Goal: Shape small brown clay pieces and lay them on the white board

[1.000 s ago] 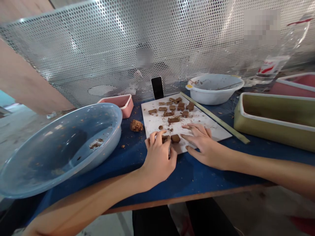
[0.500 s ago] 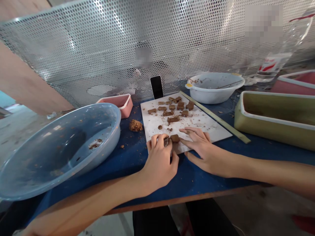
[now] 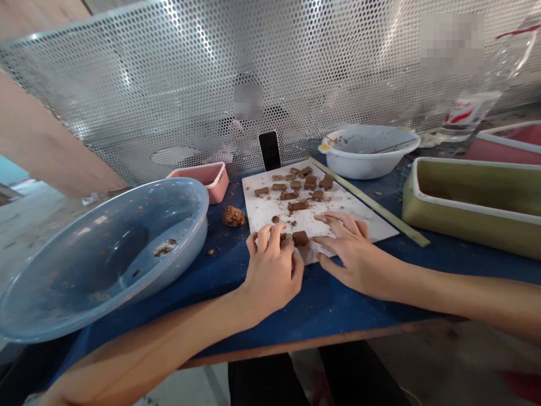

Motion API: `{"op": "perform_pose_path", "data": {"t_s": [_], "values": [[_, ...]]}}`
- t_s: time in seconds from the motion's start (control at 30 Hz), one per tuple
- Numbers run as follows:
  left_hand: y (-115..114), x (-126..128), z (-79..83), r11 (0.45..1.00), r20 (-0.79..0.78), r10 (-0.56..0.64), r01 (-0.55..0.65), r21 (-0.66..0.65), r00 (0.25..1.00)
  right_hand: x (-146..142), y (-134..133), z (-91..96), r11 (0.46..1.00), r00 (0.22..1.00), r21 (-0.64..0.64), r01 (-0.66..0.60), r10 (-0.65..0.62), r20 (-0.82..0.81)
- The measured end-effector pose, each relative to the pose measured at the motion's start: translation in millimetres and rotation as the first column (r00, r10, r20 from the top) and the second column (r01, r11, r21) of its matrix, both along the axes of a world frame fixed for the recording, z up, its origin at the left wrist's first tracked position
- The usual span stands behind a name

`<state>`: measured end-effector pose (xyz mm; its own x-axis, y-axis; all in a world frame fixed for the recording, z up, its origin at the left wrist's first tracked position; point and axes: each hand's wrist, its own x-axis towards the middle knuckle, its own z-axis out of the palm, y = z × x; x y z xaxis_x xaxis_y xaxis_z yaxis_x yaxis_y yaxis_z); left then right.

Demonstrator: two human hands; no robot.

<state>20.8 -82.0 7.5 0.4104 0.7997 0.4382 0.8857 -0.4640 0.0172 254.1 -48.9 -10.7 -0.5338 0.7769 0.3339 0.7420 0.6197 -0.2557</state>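
Observation:
A white board (image 3: 333, 211) lies on the blue table (image 3: 236, 282) and carries several small brown clay pieces (image 3: 298, 205). At the board's near edge my left hand (image 3: 273, 270) is curled over a bit of brown clay, fingertips pressed on it. A squarish brown clay block (image 3: 300, 237) sits right beside those fingers. My right hand (image 3: 353, 251) lies flat and open on the board, fingers stretched toward that block and touching the board next to it.
A large blue basin (image 3: 101, 254) stands at left, a pink tub (image 3: 207, 176) and a clay lump (image 3: 234, 215) near it. Behind the board are a phone (image 3: 270, 150), a white bowl (image 3: 367, 151) and a long stick (image 3: 372, 206). A green trough (image 3: 473, 203) sits right, before a perforated metal screen.
Both hands have shifted only slightly at the board's near edge; my left fingers have moved a little over the clay, and my right hand has drawn back a touch.

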Motion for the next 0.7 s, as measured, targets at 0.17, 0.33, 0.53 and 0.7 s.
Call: {"op": "perform_pose_path", "data": {"t_s": [0.17, 0.33, 0.53, 0.7], "values": [[12.2, -5.5, -1.1, 0.998, 0.013, 0.017, -0.018, 0.061, 1.000, 0.0, 4.1, -2.3, 0.998, 0.999, 0.041, 0.037, -0.038, 0.018], [27.3, -13.8, -5.3, 1.000, 0.127, -0.021, 0.020, 0.007, 0.992, 1.0, 14.9, -3.1, 0.999, 0.999, 0.003, 0.034, -0.034, -0.010], [41.7, -21.4, -10.8, 0.999, 0.293, 0.037, -0.024, -0.048, 0.956, -2.1, 48.2, 24.9, 0.987, 0.996, -0.144, -0.069, 0.076, 0.041], [47.6, -21.5, -15.6, 0.994, 0.312, 0.074, -0.046, -0.096, 0.947, -13.1, 64.5, 43.7, 0.985, 0.986, -0.128, -0.118, 0.131, 0.104]]}}
